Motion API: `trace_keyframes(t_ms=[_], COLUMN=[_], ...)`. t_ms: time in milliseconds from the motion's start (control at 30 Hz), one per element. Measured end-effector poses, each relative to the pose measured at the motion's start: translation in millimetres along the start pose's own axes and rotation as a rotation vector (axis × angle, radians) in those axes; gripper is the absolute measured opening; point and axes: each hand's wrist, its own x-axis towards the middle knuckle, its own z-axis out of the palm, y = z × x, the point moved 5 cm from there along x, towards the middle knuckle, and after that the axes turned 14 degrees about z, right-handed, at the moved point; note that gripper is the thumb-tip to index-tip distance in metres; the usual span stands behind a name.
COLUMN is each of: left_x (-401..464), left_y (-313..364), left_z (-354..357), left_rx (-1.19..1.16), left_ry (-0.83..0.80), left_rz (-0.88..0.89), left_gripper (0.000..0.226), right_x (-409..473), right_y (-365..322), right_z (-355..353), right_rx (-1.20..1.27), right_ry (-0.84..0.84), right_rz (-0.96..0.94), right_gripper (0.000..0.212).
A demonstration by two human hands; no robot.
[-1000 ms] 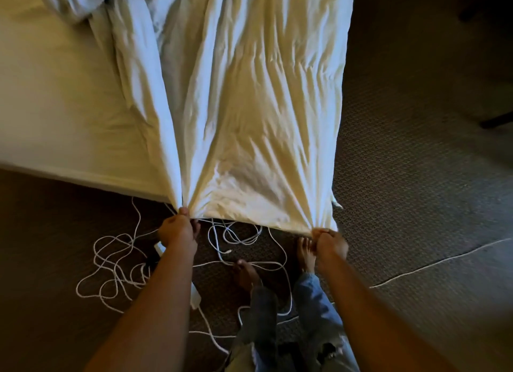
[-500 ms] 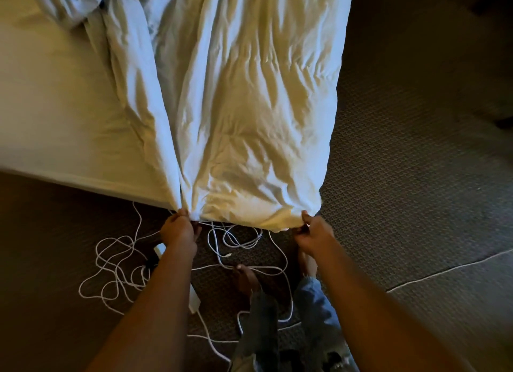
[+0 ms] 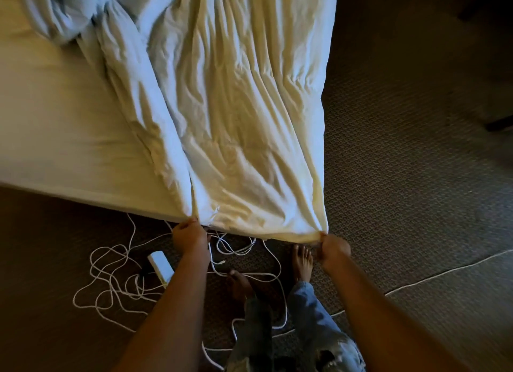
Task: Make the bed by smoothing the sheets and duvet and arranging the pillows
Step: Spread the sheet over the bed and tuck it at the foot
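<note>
A wrinkled white duvet (image 3: pixel 244 116) lies along the right side of the bed and hangs past its near edge. My left hand (image 3: pixel 190 234) grips the duvet's near hem at a bunched fold. My right hand (image 3: pixel 334 248) pinches the duvet's near right corner. The cloth is stretched between both hands. A smooth fitted sheet (image 3: pixel 55 127) covers the mattress on the left. The rest of the duvet is bunched up at the top left (image 3: pixel 72 13). No pillows are in view.
Tangled white cables (image 3: pixel 116 285) and a white power adapter (image 3: pixel 161 267) lie on the dark carpet below the bed edge. My bare feet (image 3: pixel 302 260) stand among the cables. Another white cord (image 3: pixel 444 274) runs across the carpet at the right. Dark furniture stands far right.
My right hand slid right along the hem to the corner and pulled the edge taut again. My left hand kept its grip in nearly the same place.
</note>
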Motion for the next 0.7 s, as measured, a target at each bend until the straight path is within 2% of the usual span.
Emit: trace_keyframes(t_ms=[100, 167, 200, 267, 333, 400, 533, 567, 700], left_x=[9.9, 16.5, 12.0, 4.9, 8.7, 12.8, 0.0, -6.1, -17.2], left_y=[-8.1, -8.6, 0.8, 16.7, 19.2, 16.8, 10.9, 11.0, 2.4], left_z=[10.1, 19.6, 21.8, 23.8, 22.0, 18.9, 24.9, 29.9, 30.9], left_rx=[0.006, 0.009, -0.016, -0.074, -0.09, -0.099, -0.078, -0.084, -0.059], left_ry=[-0.016, -0.04, -0.037, -0.027, -0.017, -0.017, -0.138, -0.17, -0.21], left_rz=[0.01, 0.034, 0.033, -0.012, -0.037, -0.065, -0.074, -0.071, -0.102], left_gripper=[0.042, 0.048, 0.052, 0.043, 0.025, 0.016, 0.014, 0.007, 0.011], right_x=[-1.5, -12.9, -18.1, -39.5, -46.9, -51.2, -31.9, -30.1, -25.3], right_y=[-26.4, -44.1, -53.4, -66.7, -78.8, -80.0, -55.4, -52.2, -57.6], right_z=[18.3, 41.2, 54.1, 73.5, 82.7, 67.8, 10.2, 5.5, 21.6], right_rx=[-0.357, -0.461, -0.461, -0.523, -0.592, -0.549, -0.455, -0.452, -0.458], right_ry=[0.083, 0.027, -0.002, -0.071, -0.038, 0.033, 0.249, 0.274, 0.256], right_rz=[-0.329, -0.471, -0.501, -0.509, -0.556, -0.614, -0.551, -0.517, -0.411], right_gripper=[0.051, 0.066, 0.067, 0.05, 0.027, 0.012, 0.017, 0.019, 0.033])
